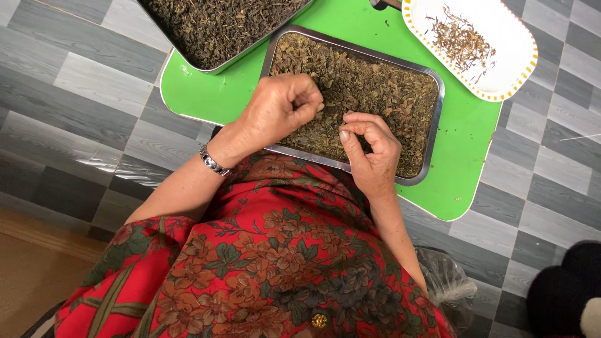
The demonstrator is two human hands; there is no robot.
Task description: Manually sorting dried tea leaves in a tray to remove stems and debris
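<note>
A shallow metal tray (432, 119) filled with dried brownish-green leaves (375, 94) is set on a green bench (231, 94), directly in front of the person. The left hand (282, 109) is rested on the near-left part of the leaf bed, its fingers curled together into a loose fist on the leaves; whether any are gripped inside cannot be told. The right hand (369, 150) is held at the near rim, thumb and fingertips pinched together, apparently on a small piece too fine to be made out.

The leaves are judged to be very light, dry, loose and brittle; they are best taken in small fingertip pinches, since they would crumble if squeezed and scatter if swept.

A second metal tray (244, 53) with darker leaves is seen at the far left, partly out of view. At the far right, a white tray with a yellow dotted border (507, 62) carries a small heap of thin stalks (460, 40).
</note>
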